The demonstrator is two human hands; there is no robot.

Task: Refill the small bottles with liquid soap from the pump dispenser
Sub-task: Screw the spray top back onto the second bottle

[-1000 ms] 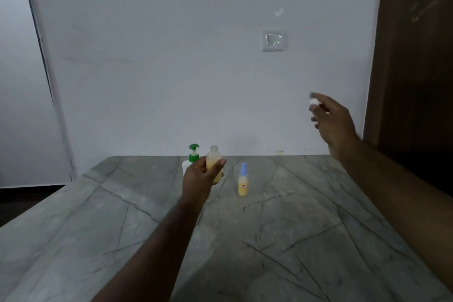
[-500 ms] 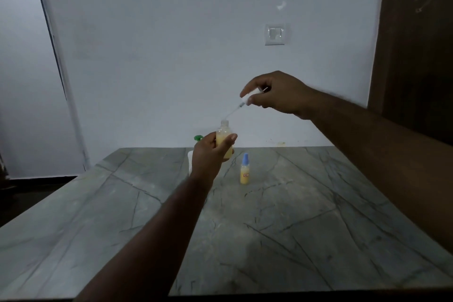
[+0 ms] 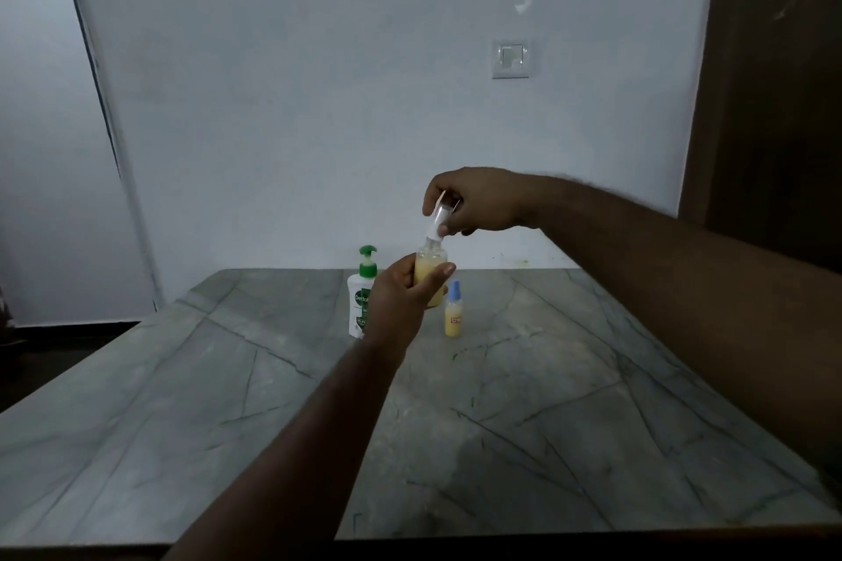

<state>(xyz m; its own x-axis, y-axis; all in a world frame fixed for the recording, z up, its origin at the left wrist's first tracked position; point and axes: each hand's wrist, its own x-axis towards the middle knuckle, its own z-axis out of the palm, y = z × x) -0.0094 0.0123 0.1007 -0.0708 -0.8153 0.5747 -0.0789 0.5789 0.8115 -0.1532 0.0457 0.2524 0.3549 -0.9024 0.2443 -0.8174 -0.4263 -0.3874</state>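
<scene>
My left hand grips a small clear bottle of yellow soap and holds it up above the table. My right hand pinches the bottle's clear spray cap and holds it at the bottle's neck, tilted. Behind my left hand, a white pump dispenser with a green pump head stands on the table. Just right of it stands a smaller bottle with a blue cap and yellow liquid.
The grey marble table reaches to a white wall with a switch plate. A dark wooden door is at the right, and the table's near edge runs along the bottom.
My right hand has swung in from the far right and lowered the cap with its thin tube into the bottle's neck. My left hand lifted the bottle slightly.
</scene>
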